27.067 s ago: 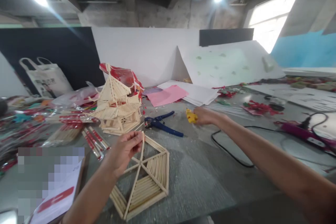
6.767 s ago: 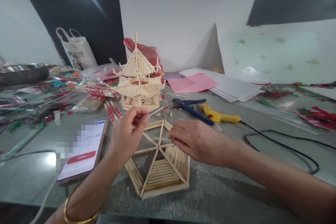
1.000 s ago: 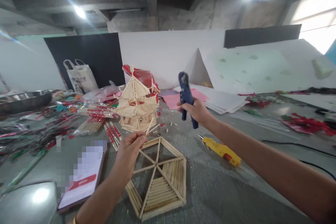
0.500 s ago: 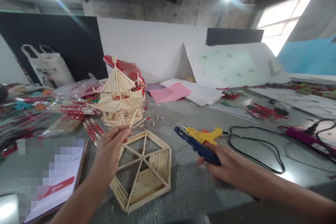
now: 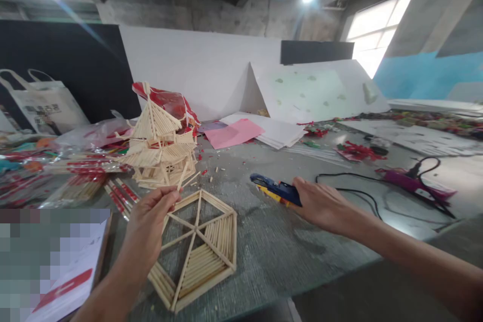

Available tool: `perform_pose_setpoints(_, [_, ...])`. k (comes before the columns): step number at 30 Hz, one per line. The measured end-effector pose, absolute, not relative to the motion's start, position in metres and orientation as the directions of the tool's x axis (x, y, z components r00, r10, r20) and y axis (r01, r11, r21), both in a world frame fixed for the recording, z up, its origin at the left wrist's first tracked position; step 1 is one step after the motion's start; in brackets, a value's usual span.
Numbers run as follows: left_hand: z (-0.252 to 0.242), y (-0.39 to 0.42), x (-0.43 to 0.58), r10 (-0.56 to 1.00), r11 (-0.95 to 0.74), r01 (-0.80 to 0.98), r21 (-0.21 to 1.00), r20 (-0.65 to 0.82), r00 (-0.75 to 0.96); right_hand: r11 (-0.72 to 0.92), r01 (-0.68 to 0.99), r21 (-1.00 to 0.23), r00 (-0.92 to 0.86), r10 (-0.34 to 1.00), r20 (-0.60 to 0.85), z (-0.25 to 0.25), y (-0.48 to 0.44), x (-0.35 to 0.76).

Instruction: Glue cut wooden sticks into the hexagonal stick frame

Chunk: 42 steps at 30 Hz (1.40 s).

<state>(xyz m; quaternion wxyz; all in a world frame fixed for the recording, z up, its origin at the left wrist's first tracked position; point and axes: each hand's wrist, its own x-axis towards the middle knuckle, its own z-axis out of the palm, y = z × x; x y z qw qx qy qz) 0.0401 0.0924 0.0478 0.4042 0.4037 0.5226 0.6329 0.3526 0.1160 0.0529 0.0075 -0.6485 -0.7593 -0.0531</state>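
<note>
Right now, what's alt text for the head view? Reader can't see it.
The left hand pinches a thin stick by a partly filled hexagonal frame on a grey table, while the right hand grips blue cutters that partly hide a yellow glue gun. A stick pagoda stands behind the frame, pink paper to its right.

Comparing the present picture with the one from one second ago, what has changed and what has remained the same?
The right hand has lowered the blue cutter; its head now points left instead of up, and it mostly hides the yellow glue gun. No letting go is visible. Unchanged: the left hand pinches a thin stick; the hexagonal frame and stick pagoda look the same.
</note>
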Motion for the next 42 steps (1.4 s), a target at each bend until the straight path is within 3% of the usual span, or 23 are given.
perform_pose_setpoints(5, [0.029, 0.099, 0.034, 0.937, -0.19, -0.032, 0.981, 0.171, -0.306, 0.09, 0.991, 0.096, -0.097, 0.993, 0.069, 0.042, 0.158, 0.361])
perform_pose_setpoints(9, [0.023, 0.102, 0.034, 0.947, -0.162, 0.006, 0.987, 0.157, -0.282, 0.046, 0.995, 0.083, -0.058, 0.987, 0.15, 0.056, 0.176, 0.351])
perform_pose_setpoints(13, [0.025, 0.102, 0.037, 0.949, -0.171, -0.006, 0.985, 0.163, -0.271, 0.306, 0.947, -0.097, -0.286, 0.942, 0.177, 0.067, 0.149, 0.313])
perform_pose_setpoints(18, [0.03, 0.1, 0.038, 0.938, -0.176, 0.001, 0.984, 0.168, -0.302, 0.487, 0.828, -0.278, -0.503, 0.864, 0.015, 0.059, 0.122, 0.264])
perform_pose_setpoints(32, [0.028, 0.103, 0.041, 0.914, -0.233, -0.033, 0.972, 0.207, -0.35, 0.499, 0.827, -0.26, -0.523, 0.852, -0.029, 0.063, 0.127, 0.243])
perform_pose_setpoints(42, [0.024, 0.104, 0.039, 0.894, -0.312, 0.054, 0.948, 0.313, -0.321, 0.516, 0.827, -0.221, -0.54, 0.84, -0.06, 0.071, 0.127, 0.237])
